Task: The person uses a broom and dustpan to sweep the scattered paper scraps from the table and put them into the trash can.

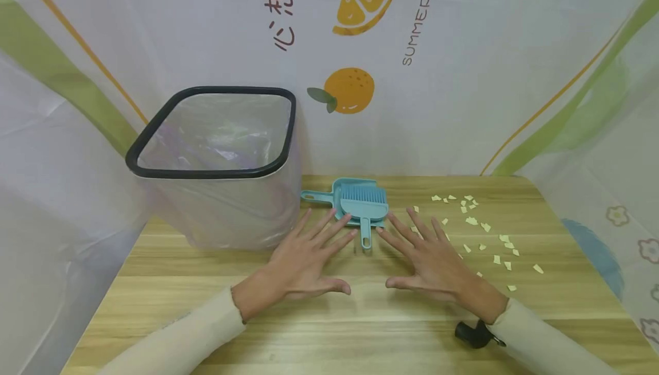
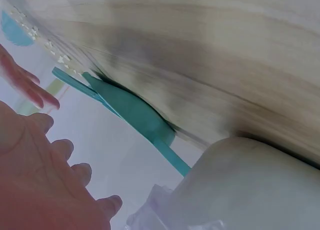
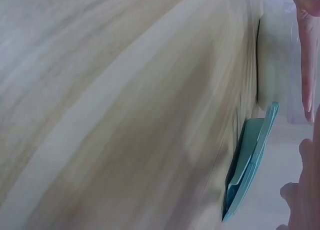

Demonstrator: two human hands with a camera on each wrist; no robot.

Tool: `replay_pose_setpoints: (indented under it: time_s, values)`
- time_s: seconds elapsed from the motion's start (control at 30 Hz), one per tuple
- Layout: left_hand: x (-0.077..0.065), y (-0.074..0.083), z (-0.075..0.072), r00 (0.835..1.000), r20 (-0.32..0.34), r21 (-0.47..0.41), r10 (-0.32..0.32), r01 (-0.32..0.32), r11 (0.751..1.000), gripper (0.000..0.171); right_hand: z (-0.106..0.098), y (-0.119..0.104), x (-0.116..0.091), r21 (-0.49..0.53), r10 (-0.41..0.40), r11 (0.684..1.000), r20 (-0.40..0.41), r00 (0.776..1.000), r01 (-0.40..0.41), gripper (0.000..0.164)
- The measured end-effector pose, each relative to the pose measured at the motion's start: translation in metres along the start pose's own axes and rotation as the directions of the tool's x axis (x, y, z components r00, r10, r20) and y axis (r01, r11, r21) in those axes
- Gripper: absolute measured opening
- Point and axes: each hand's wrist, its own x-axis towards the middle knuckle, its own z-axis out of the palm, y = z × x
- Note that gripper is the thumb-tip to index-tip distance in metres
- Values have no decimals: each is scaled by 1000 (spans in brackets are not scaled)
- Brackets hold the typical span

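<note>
Both hands hover over the middle of the table with fingers spread, holding nothing. My left hand (image 1: 307, 258) is just right of the bin's base; my right hand (image 1: 429, 260) is left of scattered paper scraps (image 1: 471, 221). Beyond the fingertips lies a blue dustpan (image 1: 341, 187), its handle pointing left toward the bin. A small blue brush (image 1: 364, 208) lies on the pan, bristles away from me and handle toward me. In the left wrist view the dustpan (image 2: 132, 109) appears side-on, past the fingers. The right wrist view also shows the dustpan (image 3: 250, 155) beside the fingers.
A pale bin (image 1: 242, 209) with a black rim and a clear liner stands at the table's back left. A small black object (image 1: 472, 334) lies by the right sleeve. A printed cloth (image 1: 437, 123) hangs behind the wooden table (image 1: 329, 335).
</note>
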Motion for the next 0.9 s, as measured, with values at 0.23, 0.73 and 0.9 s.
replay_pose_setpoints:
  time_s: [0.23,0.73,0.9]
  values:
    - [-3,-4,-2,1000,-17,21,3,-3,1000,112,-2,7,-5,-8,12,1000,-14,1000,-12,101]
    - [-11,-12,3,996,-86,0,11,-11,1000,120,-4,26,-27,-23,40,999,-83,996,-42,99]
    - [-12,-13,3,995,-94,16,14,-13,1000,118,-6,31,-33,-23,72,997,-73,995,-74,99]
